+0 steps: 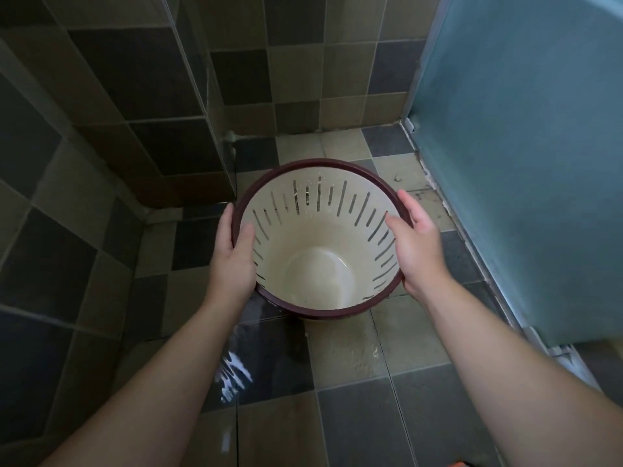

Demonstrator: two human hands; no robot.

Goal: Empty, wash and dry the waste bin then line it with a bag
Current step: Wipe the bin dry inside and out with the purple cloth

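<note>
Tiled floor [354, 416], wet in patches; a bright splash of water lies near left, below the left forearm. Tiled walls close the left side and far end, meeting in a corner with a small pipe fitting [231, 136] at its foot. Frosted blue-green door [522, 146] shuts off the right. Open room is a narrow strip of floor, near to far.

Bin [320, 237]: cream inside, dark red rim, slotted walls, held upright over the middle of the floor, mouth toward the camera. No rubbish inside; a thin pool of water seems to sit on the bottom, far right side. Whether the base touches the floor cannot be told.

Left hand [236, 251] grasps the left rim, thumb inside the wall, fingers wrapped outside. Right hand [414, 237] grasps the right rim the same way, thumb hooked in.

Judgement: rinsing stage, emptying done. To do it well, swirl the water round the walls, then tip the mouth toward the far floor, away from the feet. Slots will leak if tilted too slowly. Keep both grips opposite each other; wet plastic may slip. Mind the left wall and the door edge when tipping; footing looks slick.
</note>
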